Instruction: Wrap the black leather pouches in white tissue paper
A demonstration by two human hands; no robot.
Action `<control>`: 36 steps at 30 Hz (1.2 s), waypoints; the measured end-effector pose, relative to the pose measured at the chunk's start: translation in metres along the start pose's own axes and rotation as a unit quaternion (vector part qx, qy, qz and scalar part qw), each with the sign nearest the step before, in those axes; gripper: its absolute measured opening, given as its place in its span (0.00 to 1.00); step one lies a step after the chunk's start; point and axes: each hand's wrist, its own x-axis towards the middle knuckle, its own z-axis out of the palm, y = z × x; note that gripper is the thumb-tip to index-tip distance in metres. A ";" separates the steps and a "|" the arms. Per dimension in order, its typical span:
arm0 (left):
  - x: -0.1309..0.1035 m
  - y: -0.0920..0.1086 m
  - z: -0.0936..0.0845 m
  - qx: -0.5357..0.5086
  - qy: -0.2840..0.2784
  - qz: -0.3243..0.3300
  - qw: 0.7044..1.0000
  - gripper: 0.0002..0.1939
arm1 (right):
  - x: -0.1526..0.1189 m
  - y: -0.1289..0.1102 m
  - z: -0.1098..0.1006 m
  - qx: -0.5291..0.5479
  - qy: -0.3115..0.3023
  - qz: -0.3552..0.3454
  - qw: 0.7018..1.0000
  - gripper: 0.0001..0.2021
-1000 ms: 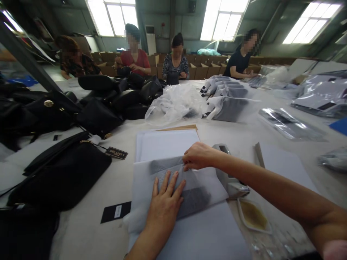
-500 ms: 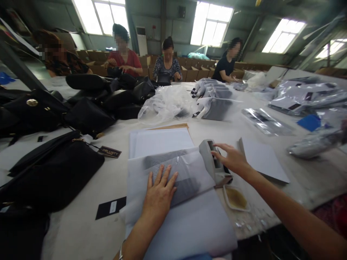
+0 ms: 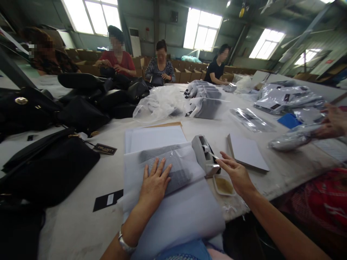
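Note:
My left hand [image 3: 155, 182] lies flat, fingers spread, on a dark item wrapped in translucent white tissue [image 3: 181, 169]. The wrapped item rests over white paper sheets [image 3: 187, 213]. Beside its right end stands a grey tape dispenser [image 3: 203, 155]. My right hand [image 3: 235, 173] is just right of the dispenser, thumb and fingertips pinched on a strip of clear tape [image 3: 212, 155] that runs back to the roll. A shallow dish of yellowish stuff [image 3: 223, 185] sits below the dispenser.
Black handbags [image 3: 54, 169] fill the left side, with a black tag [image 3: 107, 199] nearby. Wrapped items [image 3: 207, 106] and a cardboard stack [image 3: 248, 153] lie beyond. At right, another person's hand [image 3: 332, 121] touches a plastic-wrapped bundle [image 3: 295, 137]. Several people sit across the table.
My right hand has moved from the top of the dispenser to its right front, drawing out a strip of tape. Another person's hand has come in at the right. The view has shifted slightly.

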 end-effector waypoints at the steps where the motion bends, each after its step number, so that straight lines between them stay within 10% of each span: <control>1: 0.000 0.000 0.000 -0.002 0.001 0.001 1.000 0.23 | -0.008 -0.003 -0.003 0.002 0.011 -0.012 1.000 0.16; 10: 0.000 0.000 -0.001 -0.004 0.008 0.010 1.000 0.23 | -0.051 0.035 -0.017 0.080 -0.018 0.145 0.986 0.18; 16: 0.000 0.000 -0.002 0.000 0.003 0.008 1.000 0.23 | -0.022 0.049 -0.034 -0.155 -0.055 0.050 0.985 0.16; 25: 0.003 -0.005 -0.009 -0.026 0.010 0.017 0.999 0.25 | 0.002 -0.007 -0.074 -0.535 -0.163 -0.359 0.747 0.17; 30: 0.011 -0.029 -0.019 -0.092 0.015 0.003 0.996 0.25 | 0.020 -0.056 -0.041 -0.503 -0.275 -0.443 0.690 0.15; 36: 0.018 -0.067 -0.027 -0.217 0.015 -0.033 0.975 0.27 | 0.034 -0.094 0.058 -0.403 -0.406 -0.501 0.650 0.10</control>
